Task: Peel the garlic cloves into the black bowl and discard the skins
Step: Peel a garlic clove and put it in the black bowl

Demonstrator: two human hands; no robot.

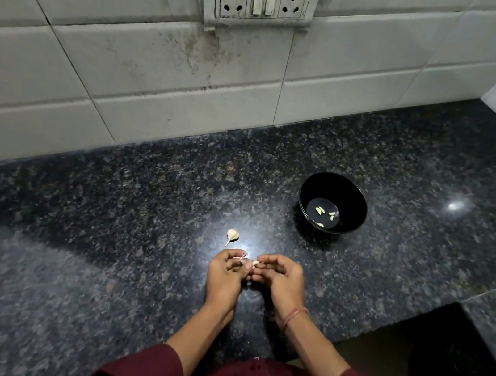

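The left hand (225,273) and right hand (277,278) pinch one small pale garlic clove (255,263) between their fingertips. Once slick, it could squirt free, missing the glossy round black bowl (314,192).

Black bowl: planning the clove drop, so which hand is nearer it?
Right. The right hand is nearer the viewer and left of the black bowl; the left hand lies even farther left.

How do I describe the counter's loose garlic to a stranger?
On the dark counter, look left of the black bowl. Just beyond the left hand lies the garlic piece, untouched, skin and stalk on, unlike the bowl's bare cloves.
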